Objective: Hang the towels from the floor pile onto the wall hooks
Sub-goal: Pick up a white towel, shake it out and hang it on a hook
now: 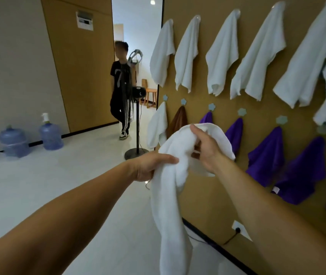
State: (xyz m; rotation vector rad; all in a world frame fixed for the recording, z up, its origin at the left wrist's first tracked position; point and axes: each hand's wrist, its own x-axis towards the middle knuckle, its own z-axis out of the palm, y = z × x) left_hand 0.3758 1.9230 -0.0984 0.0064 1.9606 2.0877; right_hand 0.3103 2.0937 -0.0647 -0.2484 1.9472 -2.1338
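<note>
A white towel [170, 199] hangs down between my two hands in front of the brown wall. My left hand [150, 165] grips its bunched side. My right hand [205, 147] holds its upper edge, thumb over the cloth. On the wall, an upper row of hooks carries several white towels [257, 60]. A lower row of blue flower-shaped hooks [281, 120] carries a white towel [157, 126], a brown towel [179, 121] and several purple towels [267, 155]. The floor pile is out of view.
A person in black [121, 90] stands in the doorway beside a black stand with a round base [136, 152]. Two blue water jugs [51, 133] sit by the left wall. A wall socket with a plug [238, 229] is low on the brown wall.
</note>
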